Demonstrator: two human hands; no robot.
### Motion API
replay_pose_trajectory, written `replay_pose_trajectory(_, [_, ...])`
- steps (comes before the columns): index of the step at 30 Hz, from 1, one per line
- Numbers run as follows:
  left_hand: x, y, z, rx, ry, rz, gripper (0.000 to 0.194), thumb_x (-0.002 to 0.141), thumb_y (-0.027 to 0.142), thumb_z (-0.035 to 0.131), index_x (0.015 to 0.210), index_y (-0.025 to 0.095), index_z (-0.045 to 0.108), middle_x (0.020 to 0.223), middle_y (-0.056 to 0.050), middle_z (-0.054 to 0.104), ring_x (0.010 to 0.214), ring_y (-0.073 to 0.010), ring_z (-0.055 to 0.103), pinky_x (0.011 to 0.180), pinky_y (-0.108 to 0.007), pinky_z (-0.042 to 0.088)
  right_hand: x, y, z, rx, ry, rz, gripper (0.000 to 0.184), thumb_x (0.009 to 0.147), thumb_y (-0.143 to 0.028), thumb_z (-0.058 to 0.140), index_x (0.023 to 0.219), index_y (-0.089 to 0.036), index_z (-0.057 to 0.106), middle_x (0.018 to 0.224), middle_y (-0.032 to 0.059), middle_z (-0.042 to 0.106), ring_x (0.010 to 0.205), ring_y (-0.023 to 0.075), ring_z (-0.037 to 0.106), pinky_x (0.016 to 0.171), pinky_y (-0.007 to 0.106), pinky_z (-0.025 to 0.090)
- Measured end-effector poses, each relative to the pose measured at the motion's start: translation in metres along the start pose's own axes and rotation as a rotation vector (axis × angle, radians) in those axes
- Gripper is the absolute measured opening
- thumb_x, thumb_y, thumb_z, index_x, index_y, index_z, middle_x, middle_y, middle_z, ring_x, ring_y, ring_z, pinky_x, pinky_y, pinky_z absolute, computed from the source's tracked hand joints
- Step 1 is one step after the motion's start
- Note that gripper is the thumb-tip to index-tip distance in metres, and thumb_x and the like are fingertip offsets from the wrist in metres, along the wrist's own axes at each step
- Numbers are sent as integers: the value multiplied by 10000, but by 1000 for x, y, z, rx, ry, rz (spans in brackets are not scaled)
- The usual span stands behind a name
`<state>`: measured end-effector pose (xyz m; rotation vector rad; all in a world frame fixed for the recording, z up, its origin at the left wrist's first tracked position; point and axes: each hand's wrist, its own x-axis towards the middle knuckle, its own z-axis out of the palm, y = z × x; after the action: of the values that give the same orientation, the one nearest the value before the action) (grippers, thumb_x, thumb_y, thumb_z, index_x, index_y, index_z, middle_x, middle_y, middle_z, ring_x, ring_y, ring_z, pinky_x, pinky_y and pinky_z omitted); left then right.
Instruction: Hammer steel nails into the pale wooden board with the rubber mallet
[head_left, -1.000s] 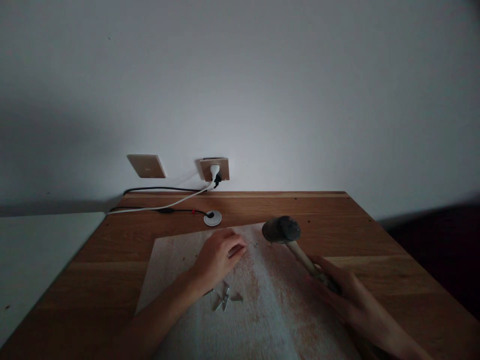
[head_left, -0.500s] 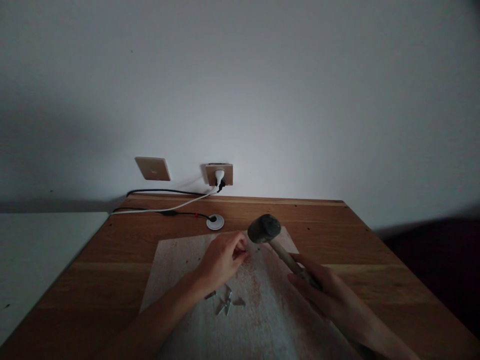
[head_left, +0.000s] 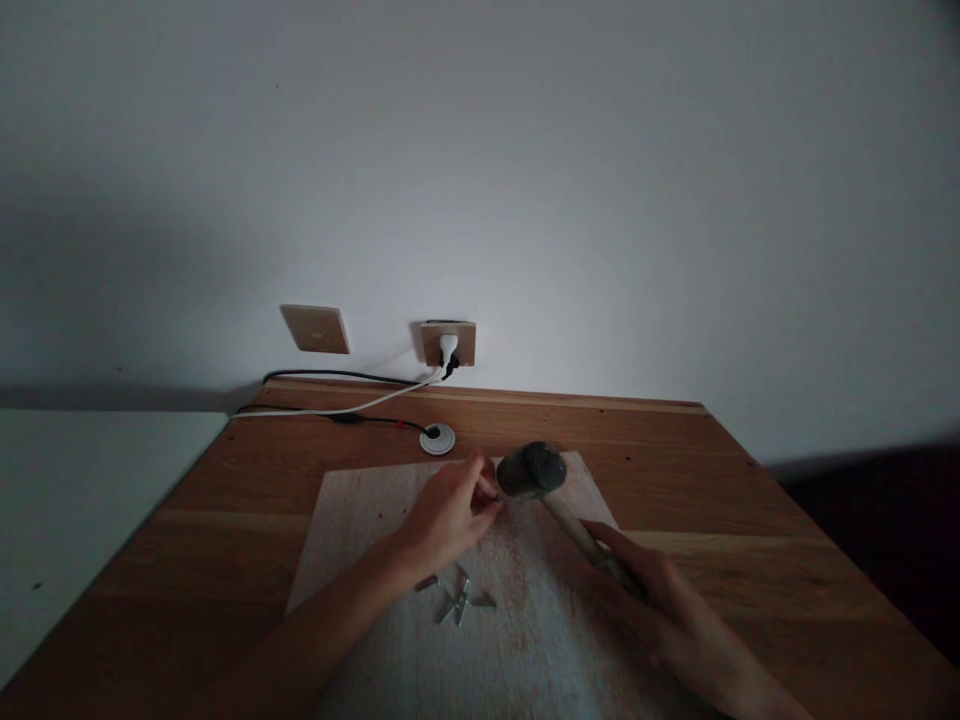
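Note:
My right hand is wrapped round the wooden handle of a rubber mallet, whose dark head is beside the fingertips of my left hand. The left fingers are pinched together over a whitish board; whatever they hold is hidden or too small to make out. Several small metal pins lie loose on the board below my left wrist. A few small dark holes or marks dot the board near the left hand.
The board lies on a wooden table against a wall. At the back are a round cable grommet, a wall socket with plugs, and a white cable running left. A white surface adjoins the table's left side.
The mallet head has dropped slightly toward the board and nearer the left fingertips. The left hand stays pinched at about the same spot. The whole view has shifted a little.

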<state>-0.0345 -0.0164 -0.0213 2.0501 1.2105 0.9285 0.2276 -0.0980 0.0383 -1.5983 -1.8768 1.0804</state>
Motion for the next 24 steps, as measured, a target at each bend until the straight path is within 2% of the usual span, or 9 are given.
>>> replay_pose_trajectory(6, [1,2,-2,-15,-17,3,320,791,10,755,897,225,543,807,3,743,740,-195,707,698,-286,497,-1,4,-1,-27,-1,17,585,1036,-600,546,1406,-189,736,1120,94,852,1023,307,800,853,338,629])
replay_pose_trajectory(11, [2,3,-3,-33,-30,-20,307,791,19,765,905,219,562,818,-1,743,747,-187,711,694,-272,504,-1,0,0,-26,-15,22,619,1033,-625,512,1400,-182,740,948,68,849,799,261,786,707,303,609])
replay_pose_trajectory(15, [2,5,-2,-26,-31,-33,307,796,51,795,914,218,566,839,-4,753,771,-190,718,714,-281,521,0,-4,0,-36,-15,38,617,1020,-637,515,1357,-188,770,866,57,835,740,265,769,669,314,604])
replay_pose_trajectory(18, [2,5,-2,-8,-33,-34,304,805,47,793,904,220,563,846,-4,756,781,-194,718,731,-294,525,0,-3,0,-26,-24,33,608,1018,-633,524,1369,-197,763,860,58,834,748,279,771,671,330,610])
replay_pose_trajectory(24, [2,2,-1,-13,-36,12,298,816,32,736,978,220,570,828,14,746,740,-177,707,708,-286,521,-2,-6,0,1,41,51,604,976,-657,555,1325,-226,796,1039,84,864,911,316,803,804,352,639])
